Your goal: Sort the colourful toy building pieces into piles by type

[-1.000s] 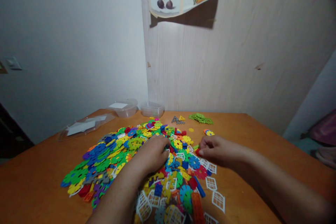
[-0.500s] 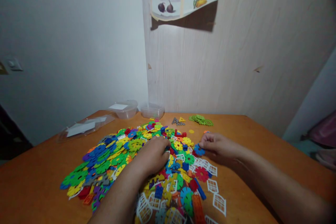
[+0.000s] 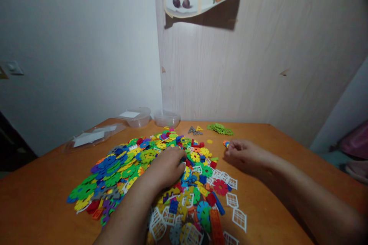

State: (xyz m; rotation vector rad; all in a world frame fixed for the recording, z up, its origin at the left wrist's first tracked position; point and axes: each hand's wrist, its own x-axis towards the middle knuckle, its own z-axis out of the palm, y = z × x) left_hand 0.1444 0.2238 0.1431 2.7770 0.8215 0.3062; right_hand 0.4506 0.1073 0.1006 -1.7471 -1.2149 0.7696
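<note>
A broad heap of colourful plastic pieces point(image 3: 115, 170), with flower-shaped discs, bricks and white window frames, covers the middle of the table. My left hand point(image 3: 169, 166) rests on the heap with its fingers bent down; its fingertips are partly hidden among the pieces. My right hand point(image 3: 240, 155) is to the right of the heap with its fingers curled together. Whatever it holds is hidden. Just beyond its fingertips lie small orange and blue discs point(image 3: 225, 143). A red flower disc point(image 3: 220, 187) lies at the heap's right edge.
Clear plastic containers point(image 3: 167, 118) stand at the table's back edge, beside a transparent bag point(image 3: 89, 138) at the back left. Green pieces point(image 3: 220, 129), grey pieces point(image 3: 195, 131) and a yellow disc point(image 3: 209, 141) lie behind the heap. A fruit picture point(image 3: 184, 2) hangs on the wall.
My right hand has moved right, away from the heap. The blue disc that showed in its fingers is no longer visible there. My left hand has barely moved.
</note>
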